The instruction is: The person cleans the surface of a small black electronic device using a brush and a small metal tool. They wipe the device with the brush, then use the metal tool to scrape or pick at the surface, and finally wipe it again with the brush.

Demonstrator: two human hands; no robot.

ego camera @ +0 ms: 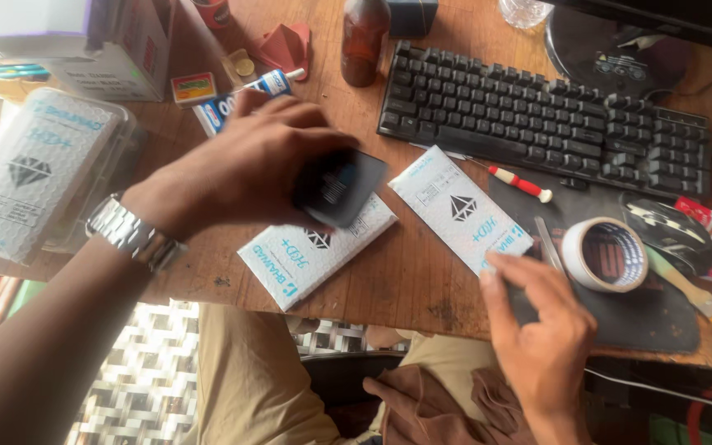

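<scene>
Black and flat, the phone [341, 188] sits gripped in my left hand [245, 169], over a white packet [311, 251]. My right hand [537, 325] pinches the second packet [459, 208], whose long axis runs up-left toward the phone.

Wood desk [422, 280] w/ black keyboard [545, 119], tape roll [605, 254], brown bottle [364, 41], 2 white packets [311, 259].

The left hand [249, 165] is stretched across from the near left toward the middle, palm down, knuckles up and blurred, its fingers curled in a clamp around a flat dark object. Its forearm runs in from the near left corner, a metal band on the wrist. The right hand [537, 330] rises from the near right, fingers bent, fingertips pressed down.
</scene>
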